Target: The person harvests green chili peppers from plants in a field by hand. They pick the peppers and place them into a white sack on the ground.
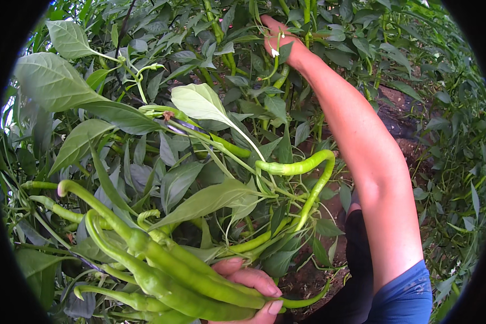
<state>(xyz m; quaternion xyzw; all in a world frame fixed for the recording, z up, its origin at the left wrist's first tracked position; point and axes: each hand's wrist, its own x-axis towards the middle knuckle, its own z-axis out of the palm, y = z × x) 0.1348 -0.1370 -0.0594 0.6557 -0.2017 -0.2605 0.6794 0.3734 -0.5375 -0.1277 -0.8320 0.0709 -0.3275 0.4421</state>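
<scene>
My left hand (249, 279), low in the view, is closed around a bunch of long green chili peppers (174, 271). Their stem ends fan out to the left, and one thin curved tip pokes out to the right past the fingers. My right arm stretches up and away, and my right hand (281, 38) is among the leaves of a pepper plant (243, 60). Foliage covers its fingers, so what they touch is hidden. A small white flower (274, 52) hangs in front of this hand. Between both hands, a curled green pepper (299, 166) hangs from the near plant.
Dense pepper plants stand on both sides, with more peppers (60, 208) among the leaves at left. A dark cord (125, 28) runs up through the stems at upper left. Bare soil (308, 283) shows between the rows, beside my dark-clothed leg (358, 247).
</scene>
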